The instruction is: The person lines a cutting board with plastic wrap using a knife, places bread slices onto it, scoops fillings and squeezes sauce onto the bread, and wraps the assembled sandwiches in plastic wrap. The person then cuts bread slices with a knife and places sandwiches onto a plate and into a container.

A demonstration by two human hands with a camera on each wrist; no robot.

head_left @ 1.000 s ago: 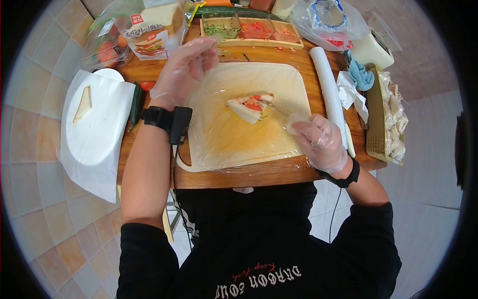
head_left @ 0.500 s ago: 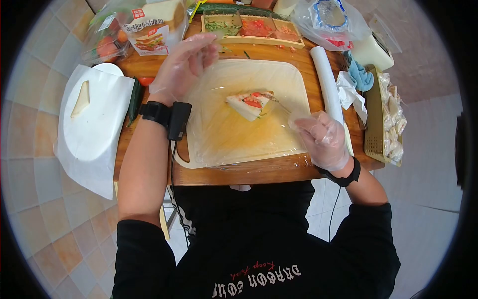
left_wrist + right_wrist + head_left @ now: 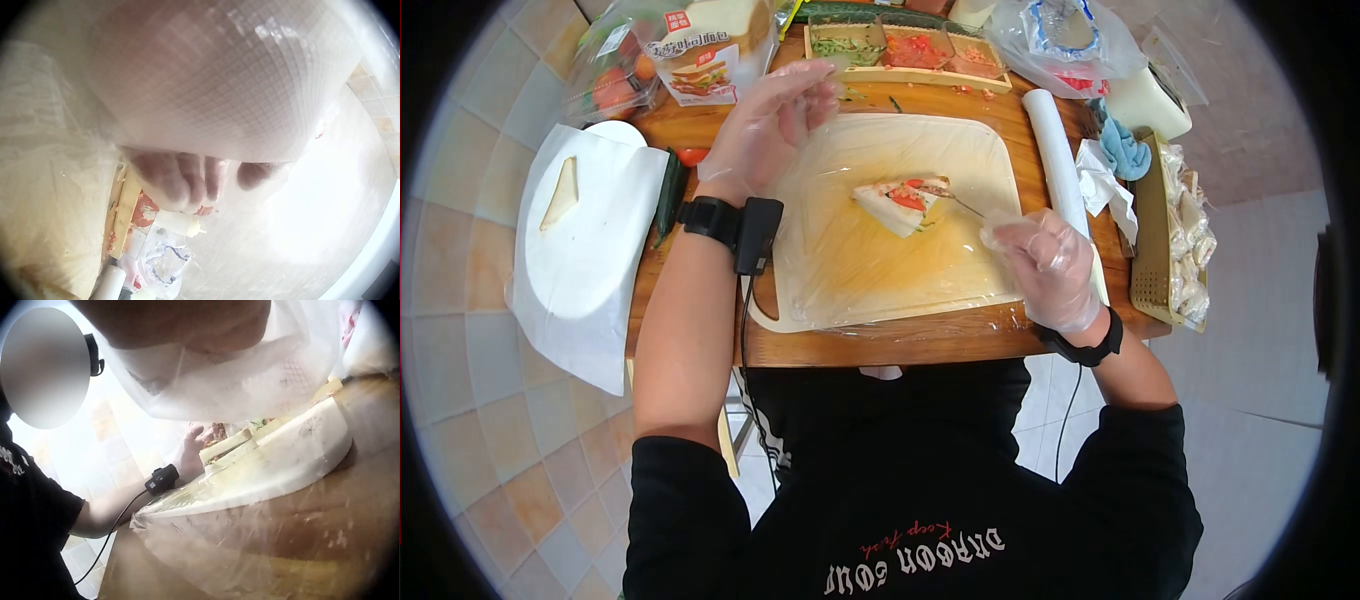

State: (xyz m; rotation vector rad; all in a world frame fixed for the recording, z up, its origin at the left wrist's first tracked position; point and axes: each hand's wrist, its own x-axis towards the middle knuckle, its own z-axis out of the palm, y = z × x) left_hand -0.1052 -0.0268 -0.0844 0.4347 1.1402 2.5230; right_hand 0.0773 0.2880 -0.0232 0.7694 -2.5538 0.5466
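Note:
A triangular sandwich half (image 3: 900, 205) with red and green filling at its cut face lies on a cream cutting board (image 3: 850, 290) covered in plastic film. My right hand (image 3: 1050, 265), in a clear disposable glove, pinches the thin handle of a metal utensil (image 3: 969, 206). The utensil's far end meets the filling at the sandwich's right side; its shape is too small to make out. My gloved left hand (image 3: 775, 125) hovers over the board's upper left with fingers loosely bent and nothing in them. In the left wrist view its fingertips (image 3: 178, 194) show below the glove.
A divided tray (image 3: 910, 60) of chopped fillings stands behind the board. At left, a bread slice (image 3: 562, 195) lies on white paper (image 3: 550, 280), near a cucumber (image 3: 668, 198). On the right are a white roll (image 3: 1055, 150) and a basket (image 3: 1150, 250) of wrapped pieces. Bagged bread (image 3: 710, 60) stands at back left.
My right hand shifts slightly while the utensil stays at the sandwich's filling, its handle now showing more plainly. The left hand keeps its pose; the whole scene sits slightly higher in view.

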